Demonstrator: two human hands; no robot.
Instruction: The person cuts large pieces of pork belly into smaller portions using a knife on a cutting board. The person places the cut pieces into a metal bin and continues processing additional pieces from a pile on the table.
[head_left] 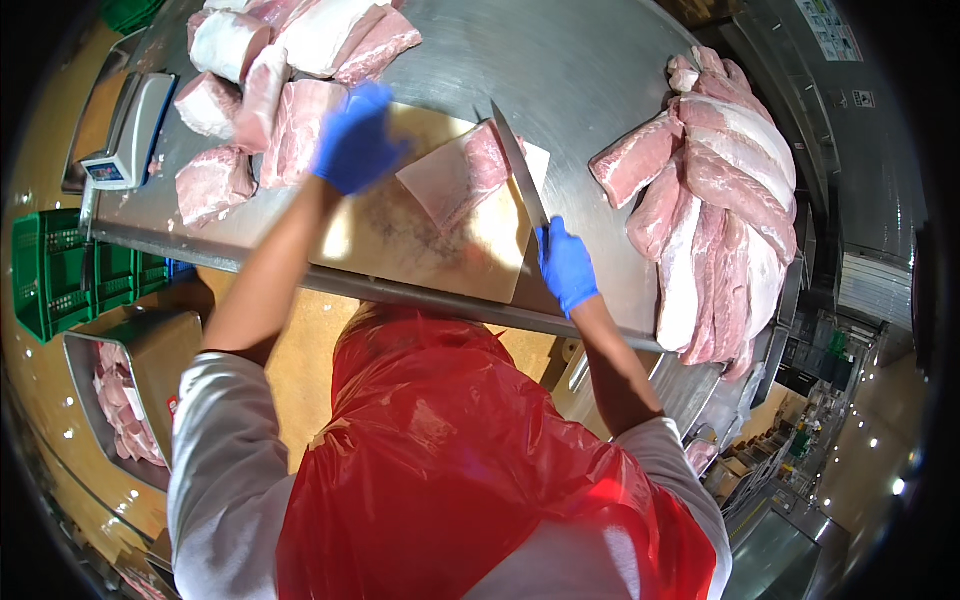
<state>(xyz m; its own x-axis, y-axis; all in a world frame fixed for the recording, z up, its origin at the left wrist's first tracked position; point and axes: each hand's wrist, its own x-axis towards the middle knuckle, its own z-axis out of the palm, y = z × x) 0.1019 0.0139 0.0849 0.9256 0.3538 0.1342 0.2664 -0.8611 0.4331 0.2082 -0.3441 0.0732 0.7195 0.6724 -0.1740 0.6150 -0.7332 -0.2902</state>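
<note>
Board (370, 240) on table (585, 85), mid near edge. Slab (432, 185) on board. Knife (524, 178) along slab's right side, tip toward far edge, handle near edge, in right hand (567, 265). Left hand (358, 140) between slab and chunks (265, 95). Chunks: left part of table, reaching far edge. Strips (720, 190) piled at right edge. Scale (122, 150) at left edge. Crates (48, 275) off near-left corner. Tub (160, 350) below near edge, left side, meat (122, 405) inside.
</note>
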